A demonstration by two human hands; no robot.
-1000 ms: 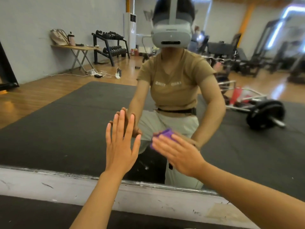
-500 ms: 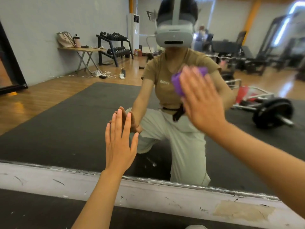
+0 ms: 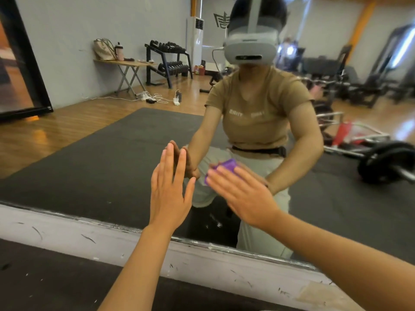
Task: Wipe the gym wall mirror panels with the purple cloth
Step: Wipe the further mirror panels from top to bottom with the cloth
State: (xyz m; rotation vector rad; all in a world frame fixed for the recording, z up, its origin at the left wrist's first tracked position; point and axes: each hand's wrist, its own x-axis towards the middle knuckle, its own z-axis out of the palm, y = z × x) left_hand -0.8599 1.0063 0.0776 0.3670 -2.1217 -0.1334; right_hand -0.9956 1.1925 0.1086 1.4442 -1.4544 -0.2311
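While the left hand (image 3: 169,194) lies flat against the mirror (image 3: 101,167) with its fingers straight and pointing up, the right hand (image 3: 243,195) presses the purple cloth (image 3: 226,166) to the glass just beside it, fingers extended and slanting up to the left. Only a bunched corner of the cloth shows past the fingertips; it looks soft and crumpled, and too little is visible to tell which way its long axis runs. It sits low on the panel, a little above the bottom edge. Smooth and glossy, the mirror ends at a thin metal strip above a scuffed, scratched white baseboard (image 3: 67,232), with dark matte flooring below. Reflected in the glass are a dark rubbery floor mat (image 3: 112,140), polished wooden boards, a barbell (image 3: 390,162) with round black plates, a black dumbbell rack (image 3: 168,61), and a folding table (image 3: 128,63) carrying a bag and a bottle. White cables and power strips lie tangled on the boards near the table legs.
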